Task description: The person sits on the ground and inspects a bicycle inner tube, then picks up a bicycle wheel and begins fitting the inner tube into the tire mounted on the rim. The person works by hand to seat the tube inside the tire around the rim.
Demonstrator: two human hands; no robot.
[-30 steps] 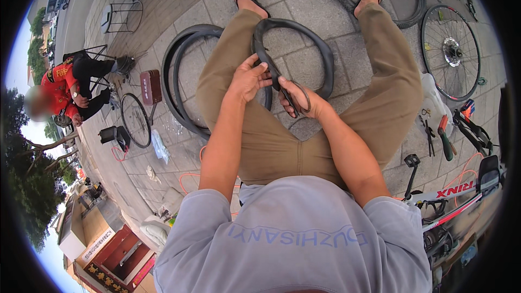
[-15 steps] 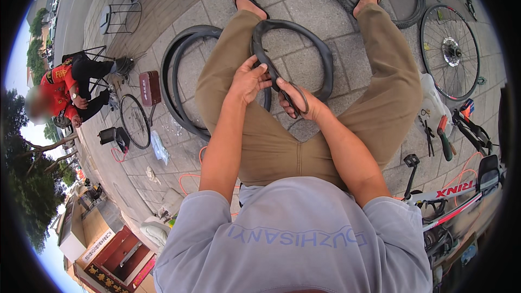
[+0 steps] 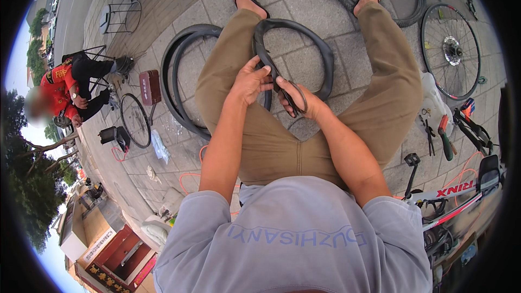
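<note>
A black bicycle inner tube [image 3: 326, 57] forms a loop above the paving between my knees. My left hand [image 3: 251, 82] is closed lightly on its left side, thumb and forefinger against the rubber. Just right of it, my right hand [image 3: 297, 99] grips the tube's lower left part, with the thumb on top. A thin dark loop [image 3: 304, 96] curves over the right hand toward the wrist; its kind I cannot make out. Part of the rubber is hidden behind the right fingers.
Black tyres [image 3: 169, 78] lie beside my left leg. Another tyre [image 3: 404, 22] surrounds my right foot. A spoked wheel [image 3: 451, 51], pliers [image 3: 446, 140] and a bicycle frame [image 3: 456, 191] are at the right. A person in red [image 3: 68, 78] sits at the left, near a brown case [image 3: 150, 88].
Both hands keep almost the same place and grip. The inner tube has barely shifted.
</note>
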